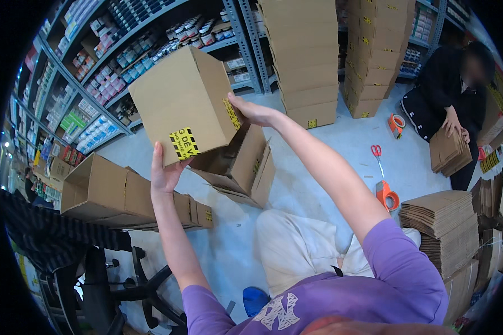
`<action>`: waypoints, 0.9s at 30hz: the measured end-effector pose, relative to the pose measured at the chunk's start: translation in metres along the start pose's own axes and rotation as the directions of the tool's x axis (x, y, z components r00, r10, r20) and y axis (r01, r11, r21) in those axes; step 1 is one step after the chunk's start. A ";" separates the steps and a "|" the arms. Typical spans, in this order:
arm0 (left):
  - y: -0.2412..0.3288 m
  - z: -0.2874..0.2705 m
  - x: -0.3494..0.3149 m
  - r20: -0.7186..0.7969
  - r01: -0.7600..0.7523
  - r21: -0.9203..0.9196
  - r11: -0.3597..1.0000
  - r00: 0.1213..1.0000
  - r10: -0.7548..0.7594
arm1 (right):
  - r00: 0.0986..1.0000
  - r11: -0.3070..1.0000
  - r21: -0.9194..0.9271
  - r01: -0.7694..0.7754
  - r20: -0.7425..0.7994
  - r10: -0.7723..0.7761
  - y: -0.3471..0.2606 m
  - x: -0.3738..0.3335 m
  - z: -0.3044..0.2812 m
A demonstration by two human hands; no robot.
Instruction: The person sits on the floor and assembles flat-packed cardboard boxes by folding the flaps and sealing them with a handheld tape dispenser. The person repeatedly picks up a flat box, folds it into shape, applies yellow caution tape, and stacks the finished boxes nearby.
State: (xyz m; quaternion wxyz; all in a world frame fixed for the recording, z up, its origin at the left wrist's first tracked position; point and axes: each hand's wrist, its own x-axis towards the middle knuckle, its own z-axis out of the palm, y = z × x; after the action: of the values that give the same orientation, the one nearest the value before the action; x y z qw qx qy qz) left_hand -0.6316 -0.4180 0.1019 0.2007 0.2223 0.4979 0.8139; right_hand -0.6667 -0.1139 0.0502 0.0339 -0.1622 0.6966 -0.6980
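A brown cardboard box [170,95] with strips of yellow-and-black tape is raised between my two hands. My left hand [166,174] grips its lower near corner, with the thumb up on the face beside the tape. On the right side, my right hand [252,111] lies against the box wall near another tape strip, fingers partly hidden behind it. Just under and behind the held box stands an open cardboard box [243,173] with its flaps folded out. A row of open boxes [134,192] lies to the left of my left forearm.
Scissors [377,153] and orange tape dispensers [387,196] lie on the floor at right, near stacked flat cardboard [436,215]. A co-worker [450,95] crouches there holding folded cardboard. Tall box stacks [302,61] and shelves [240,50] stand ahead; an office chair [145,285] is at lower left.
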 end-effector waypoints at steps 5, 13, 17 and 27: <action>-0.010 0.012 -0.003 0.005 0.011 0.006 1.000 1.000 -0.011 | 0.985 0.982 -0.114 -0.148 -0.105 0.136 -0.039 -0.025 -0.001; -0.036 -0.037 0.027 0.200 0.124 0.076 0.989 0.970 -0.137 | 0.987 0.936 -0.351 -0.002 -0.153 -0.055 -0.021 -0.022 -0.009; -0.033 -0.091 0.021 0.289 0.106 0.239 0.965 0.941 -0.175 | 0.998 0.943 -0.329 -0.046 0.027 0.058 -0.020 -0.016 -0.026; -0.024 -0.068 0.017 -0.118 0.039 0.538 0.842 0.993 0.030 | 0.982 0.871 -0.488 -0.057 -0.183 -0.038 -0.017 -0.059 -0.016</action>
State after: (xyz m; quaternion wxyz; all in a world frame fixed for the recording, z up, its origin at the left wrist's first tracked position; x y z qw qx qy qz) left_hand -0.6815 -0.4477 0.0549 0.1010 0.2185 0.7184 0.6526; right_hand -0.6121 -0.0815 0.0566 -0.0705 -0.0959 0.8518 -0.5101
